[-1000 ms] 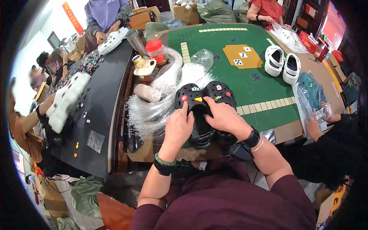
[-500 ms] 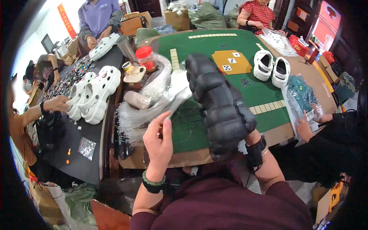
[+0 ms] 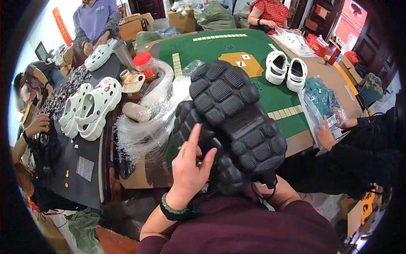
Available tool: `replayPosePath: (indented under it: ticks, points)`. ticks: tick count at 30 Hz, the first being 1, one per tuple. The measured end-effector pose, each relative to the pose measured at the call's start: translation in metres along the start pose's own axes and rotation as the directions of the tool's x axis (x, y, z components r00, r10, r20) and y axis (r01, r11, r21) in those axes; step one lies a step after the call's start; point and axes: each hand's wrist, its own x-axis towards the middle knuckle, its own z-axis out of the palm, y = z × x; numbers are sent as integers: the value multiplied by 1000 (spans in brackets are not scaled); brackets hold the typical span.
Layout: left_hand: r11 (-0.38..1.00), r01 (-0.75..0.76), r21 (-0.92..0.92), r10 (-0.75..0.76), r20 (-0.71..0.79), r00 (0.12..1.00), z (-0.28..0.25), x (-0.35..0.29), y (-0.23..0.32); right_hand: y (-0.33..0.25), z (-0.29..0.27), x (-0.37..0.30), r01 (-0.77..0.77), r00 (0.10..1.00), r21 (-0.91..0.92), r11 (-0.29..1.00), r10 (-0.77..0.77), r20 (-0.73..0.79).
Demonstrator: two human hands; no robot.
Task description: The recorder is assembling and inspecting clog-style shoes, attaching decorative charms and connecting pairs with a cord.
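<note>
Two black clogs are raised before me over the table's near edge, their chunky ribbed soles facing up. The upper clog overlaps the lower clog. My right hand is mostly hidden behind their near end and holds them up from below; its fingers do not show. In front of the lower clog is my left hand, open, with the index finger stretched out and the thumb apart. Its fingertip overlaps the sole; whether it touches I cannot tell.
Clear plastic strands spread left of the clogs, near a red-lidded jar. White clogs stand on the dark left table; another white pair stands on the green table. At right, another person's hands hold a bagged teal item. More people work around.
The black clogs have turned so the soles face me, and the second one now shows. My left hand has moved right and closer to them. The view has shifted slightly.
</note>
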Motion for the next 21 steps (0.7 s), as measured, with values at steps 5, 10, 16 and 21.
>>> replayPosePath:
  ticks: [5,10,16,21]
  points:
    - [916,208,-343,-245,-68,967,-18,7,-12,-5,-8,16,-286,957,331,899,286,52]
    - [406,506,-761,-589,206,781,-30,0,-28,-38,-13,45,-222,947,-177,959,255,197]
    - [262,635,-727,-633,367,682,-6,-8,-57,-30,0,44,255,903,-802,540,164,397]
    - [38,713,-700,-639,532,556,15,-19,-84,-11,10,36,104,847,-885,455,426,318]
